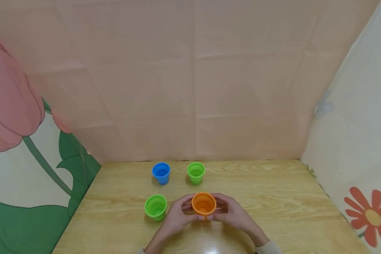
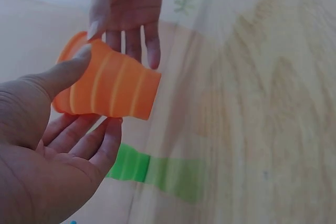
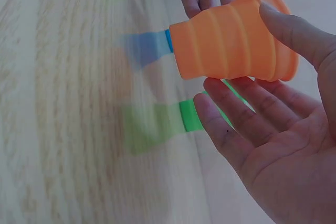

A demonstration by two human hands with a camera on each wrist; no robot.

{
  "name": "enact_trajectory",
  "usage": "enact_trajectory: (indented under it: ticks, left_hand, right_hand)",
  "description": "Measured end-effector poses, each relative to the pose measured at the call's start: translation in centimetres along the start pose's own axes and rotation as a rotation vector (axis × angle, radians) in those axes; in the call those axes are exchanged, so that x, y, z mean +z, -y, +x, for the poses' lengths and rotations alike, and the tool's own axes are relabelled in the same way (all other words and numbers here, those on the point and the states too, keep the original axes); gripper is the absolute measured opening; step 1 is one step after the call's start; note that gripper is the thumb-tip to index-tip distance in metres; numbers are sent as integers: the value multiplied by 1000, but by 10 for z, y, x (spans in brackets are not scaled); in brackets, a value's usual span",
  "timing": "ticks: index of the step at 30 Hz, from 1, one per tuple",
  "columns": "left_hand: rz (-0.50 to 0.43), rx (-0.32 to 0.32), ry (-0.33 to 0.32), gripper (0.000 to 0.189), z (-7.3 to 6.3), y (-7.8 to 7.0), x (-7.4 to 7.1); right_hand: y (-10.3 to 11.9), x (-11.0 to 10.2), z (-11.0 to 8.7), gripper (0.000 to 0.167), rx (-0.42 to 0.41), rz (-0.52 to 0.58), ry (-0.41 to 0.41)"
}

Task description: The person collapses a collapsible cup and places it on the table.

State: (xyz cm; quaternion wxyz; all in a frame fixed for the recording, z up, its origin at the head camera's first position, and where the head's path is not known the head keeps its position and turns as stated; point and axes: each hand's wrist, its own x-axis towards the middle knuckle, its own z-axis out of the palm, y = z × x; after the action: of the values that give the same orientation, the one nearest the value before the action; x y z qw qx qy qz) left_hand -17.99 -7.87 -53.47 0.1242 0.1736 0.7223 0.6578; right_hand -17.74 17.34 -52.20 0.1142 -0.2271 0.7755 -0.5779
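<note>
One orange cup is held mouth-up between the left hand and the right hand, both gripping its sides, over the wooden table, right of the nearer green cup. Light, even pressure should keep its ribbed wall from buckling and its rim level.

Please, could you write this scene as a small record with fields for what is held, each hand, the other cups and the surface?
Held: orange, ribbed, tapered cup, mouth upward
Left hand: grips the orange cup from its left side
Right hand: grips the orange cup from its right side
Near cup: light-green, round-mouthed, tapered cup, left of the left hand
Back row: blue, round-mouthed, tapered cup at left; second light-green, tapered cup at right
Surface: light wood-grain table
</note>
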Motion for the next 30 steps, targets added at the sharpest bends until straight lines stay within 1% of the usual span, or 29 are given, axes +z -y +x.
enact_trajectory:
  ticks: [4,10,12,16,19,25,30]
  left_hand:
    - [-20,13,14,65,-2,-5,0]
    - [-6,32,33,65,-2,-12,-1]
    - [-3,40,37,65,-1,-14,0]
    - [0,55,40,63,0,-22,1]
    - [10,69,39,61,3,-28,1]
    - [19,97,36,59,9,-42,2]
    - [55,123,26,56,15,-56,1]
  right_hand:
    - [3,-1,-3,59,-43,-19,-14]
    - [6,-4,-9,57,-110,19,-22]
    - [7,-6,-10,57,-123,26,-23]
    - [12,-8,-11,57,-146,7,-44]
    - [17,-11,-11,56,-153,-3,-62]
    - [28,-17,-10,54,-139,16,-76]
    - [38,-23,-8,52,-133,31,-99]
